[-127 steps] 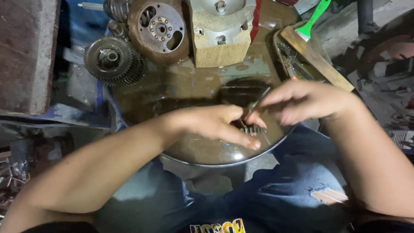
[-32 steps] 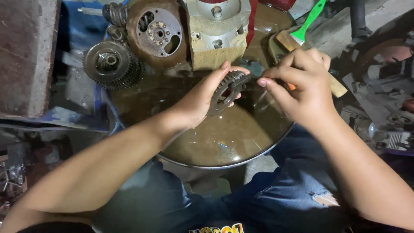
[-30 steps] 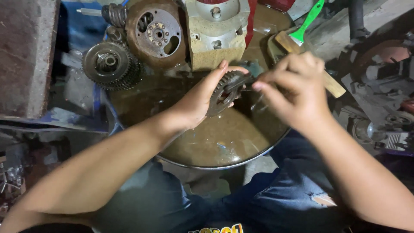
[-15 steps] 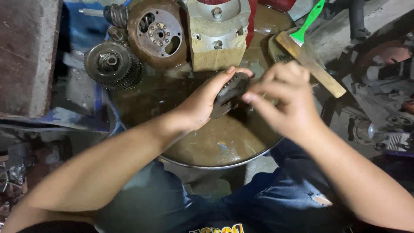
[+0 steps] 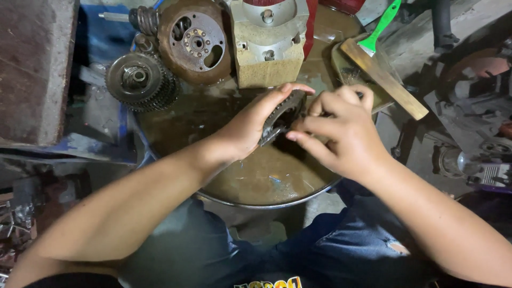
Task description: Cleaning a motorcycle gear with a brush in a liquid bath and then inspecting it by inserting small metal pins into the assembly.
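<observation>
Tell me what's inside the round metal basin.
The basin holds murky brown liquid. Above it, left hand and right hand hold a toothed gear. Anything submerged is hidden.

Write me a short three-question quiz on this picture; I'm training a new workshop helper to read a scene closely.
1. True or false: the left hand holds a toothed metal part over the round basin of brown liquid.
2. Which thing has a green handle? A) the gear cluster B) the brush C) the rusty round plate
3. Fill in: the right hand works at the toothed part from the person's ____ side.

Key
1. True. The fingers curl round its toothed rim.
2. B. It lies at the basin's far right, by a wooden stick.
3. Right. Whether it grips a tool cannot be told.
</observation>
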